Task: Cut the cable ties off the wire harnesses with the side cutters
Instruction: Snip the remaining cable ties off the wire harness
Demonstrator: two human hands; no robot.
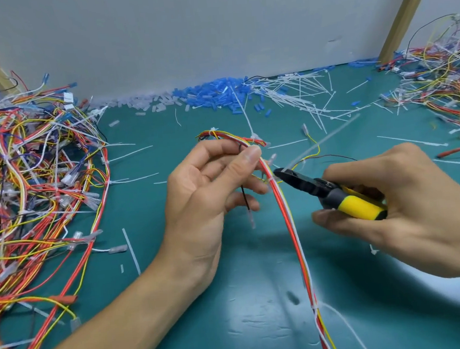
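Your left hand (210,181) is pinching the wire harness (288,213) while your right hand (409,203), just beside it, is gripping the side cutters (333,193), tips at its cable tie (270,181).

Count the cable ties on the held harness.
3 ties on the harness: one by the left hand, one at the side cutters, one near the bottom edge. The hand may hide others.

Glossy teal mat (179,304), plastic-sheathed wires (295,230)

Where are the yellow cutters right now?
In the head view the cutters are right of centre, gripped by the right hand. Their black tip touches the white tie on the harness that the left hand pinches.
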